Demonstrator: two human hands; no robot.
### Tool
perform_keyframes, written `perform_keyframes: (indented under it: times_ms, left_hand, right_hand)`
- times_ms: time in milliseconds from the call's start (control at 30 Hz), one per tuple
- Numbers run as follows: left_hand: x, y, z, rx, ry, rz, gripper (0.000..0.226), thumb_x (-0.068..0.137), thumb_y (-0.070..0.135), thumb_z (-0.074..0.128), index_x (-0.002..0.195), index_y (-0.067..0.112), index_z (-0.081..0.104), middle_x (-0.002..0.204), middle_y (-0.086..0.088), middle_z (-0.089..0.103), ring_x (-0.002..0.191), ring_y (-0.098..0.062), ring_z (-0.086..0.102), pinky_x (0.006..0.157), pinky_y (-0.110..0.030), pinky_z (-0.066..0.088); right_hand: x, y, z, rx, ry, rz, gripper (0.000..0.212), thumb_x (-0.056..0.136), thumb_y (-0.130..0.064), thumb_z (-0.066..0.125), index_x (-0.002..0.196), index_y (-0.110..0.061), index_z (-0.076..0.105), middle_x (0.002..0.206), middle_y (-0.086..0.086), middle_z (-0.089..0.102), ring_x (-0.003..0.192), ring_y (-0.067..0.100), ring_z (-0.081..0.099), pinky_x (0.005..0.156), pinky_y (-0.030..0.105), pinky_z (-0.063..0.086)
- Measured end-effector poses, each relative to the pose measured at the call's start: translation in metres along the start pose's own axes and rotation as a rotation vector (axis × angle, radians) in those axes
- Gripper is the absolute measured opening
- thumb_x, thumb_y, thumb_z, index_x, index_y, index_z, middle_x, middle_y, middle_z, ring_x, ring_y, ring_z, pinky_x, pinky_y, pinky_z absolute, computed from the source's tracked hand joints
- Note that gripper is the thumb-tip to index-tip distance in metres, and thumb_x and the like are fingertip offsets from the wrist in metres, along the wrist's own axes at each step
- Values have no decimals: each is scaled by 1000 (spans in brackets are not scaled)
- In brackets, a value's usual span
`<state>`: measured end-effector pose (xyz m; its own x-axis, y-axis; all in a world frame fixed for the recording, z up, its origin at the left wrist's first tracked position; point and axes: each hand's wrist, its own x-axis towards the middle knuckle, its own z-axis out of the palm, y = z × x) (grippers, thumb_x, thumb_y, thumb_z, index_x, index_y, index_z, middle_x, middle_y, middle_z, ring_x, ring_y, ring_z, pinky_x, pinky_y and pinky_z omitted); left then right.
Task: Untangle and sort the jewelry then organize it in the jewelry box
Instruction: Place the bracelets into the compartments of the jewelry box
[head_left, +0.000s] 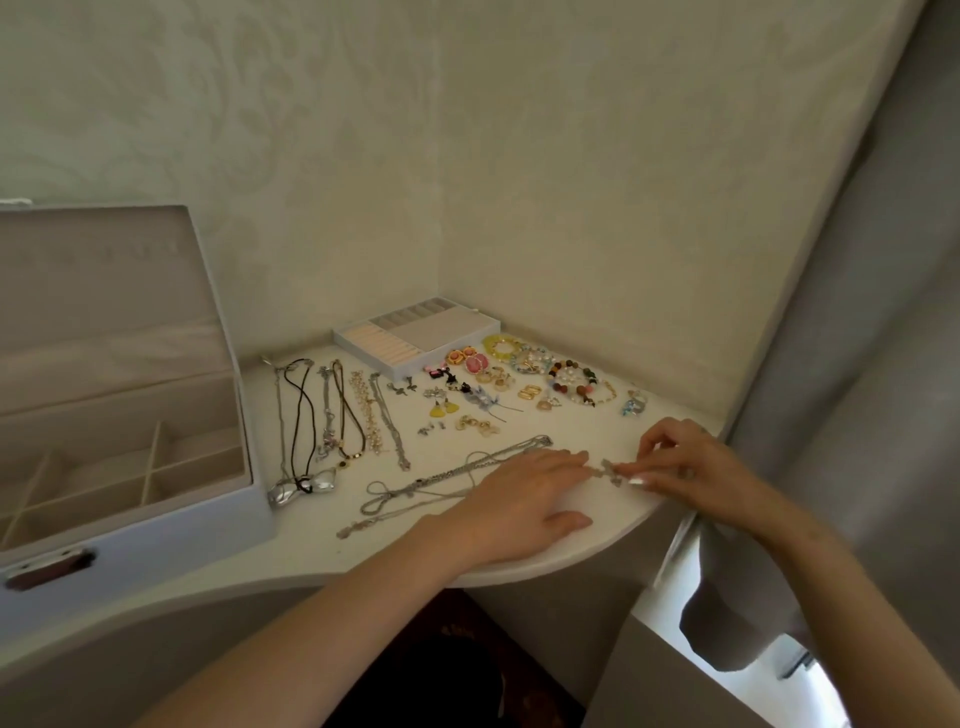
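Fingers (563, 459) of left hand (519, 499) flat on silver chain (415, 484); those of right hand (691, 467) in a pinch on silver pendant (609, 469).

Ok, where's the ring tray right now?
In the head view the tray sits at the back of the table, right of the open box, just left of the pink earrings and yellow bracelet.
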<state>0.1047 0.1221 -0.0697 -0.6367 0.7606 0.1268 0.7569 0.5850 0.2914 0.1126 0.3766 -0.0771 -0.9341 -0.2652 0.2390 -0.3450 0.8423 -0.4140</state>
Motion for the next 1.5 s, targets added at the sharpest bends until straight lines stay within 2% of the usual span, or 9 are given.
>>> perform_keyframes:
  times_ms: [100, 200, 433, 567, 767, 1067, 1300, 1400, 1500]
  left_hand:
    - [-11, -7, 0, -3, -20, -23, 63, 97, 44, 41, 150, 18, 19, 158, 6, 9, 145, -7, 3, 111, -16, -4]
    - [-20, -12, 3, -31, -70, -18, 65, 98, 47, 35, 151, 17, 12, 159, 5, 1, 144, -3, -5, 107, -11, -11]
    - [-21, -17, -4, -136, -85, -37, 64, 97, 48, 36, 151, 22, 13, 158, 12, 1, 143, 0, -5, 112, -15, -6]
    - [15, -34, -26, -189, 18, -108, 56, 96, 45, 42, 146, 22, 32, 154, 5, 26, 141, -11, 22, 116, -31, 19]
    - [102, -92, -65, -166, 272, -376, 23, 95, 21, 51, 113, 9, 59, 117, -8, 61, 109, -25, 56, 92, -38, 46]
    - [167, -150, -62, 4, 174, -498, 22, 90, 14, 52, 111, 14, 59, 118, -6, 59, 110, -23, 52, 85, -34, 44]
    - [190, -154, -51, 76, 46, -557, 13, 85, 24, 60, 82, 12, 63, 86, -7, 63, 92, -26, 60, 72, -34, 48]
    - [196, -155, -49, 93, -24, -590, 30, 86, 31, 61, 100, 4, 64, 104, -13, 65, 101, -28, 60, 81, -37, 49]
    - [196, -153, -50, 107, -62, -591, 32, 87, 39, 60, 97, 9, 60, 97, -7, 61, 97, -24, 59, 77, -33, 47]
  right_hand:
    - [0, 6, 0, 92, 65, 64, 17, 71, -67, 64, 87, -71, 59, 97, -17, 54, 96, 9, 50, 84, 21, 39]
    - [4, 18, 3, 178, 152, 76, 56, 75, -10, 78, 77, -65, 65, 95, -17, 56, 90, 5, 53, 77, 11, 38]
    - [27, 5, 6, 251, 279, 163, 43, 71, -4, 79, 65, -46, 71, 81, -5, 60, 76, 1, 55, 65, 8, 36]
    - [64, -16, 2, 167, 291, 162, 19, 78, -13, 76, 77, -31, 70, 82, -5, 61, 66, 5, 51, 65, 18, 38]
    - [137, -22, 2, 96, 222, 303, 10, 88, -15, 64, 94, -19, 71, 88, -2, 61, 70, 11, 54, 64, 24, 41]
    - [210, -9, 8, 0, 35, 316, 48, 81, 11, 42, 101, -20, 71, 108, -2, 61, 99, 18, 59, 84, 31, 50]
    - [238, -4, 17, -181, -84, 242, 18, 86, -13, 61, 100, -20, 70, 108, 1, 65, 95, 19, 61, 79, 28, 48]
    - [243, -5, 24, -310, -101, 242, 19, 86, -8, 58, 99, -10, 70, 107, 7, 66, 95, 25, 63, 82, 33, 52]
    - [244, -7, 27, -340, -127, 241, 19, 86, -9, 57, 100, -5, 70, 105, 12, 66, 94, 27, 63, 81, 35, 53]
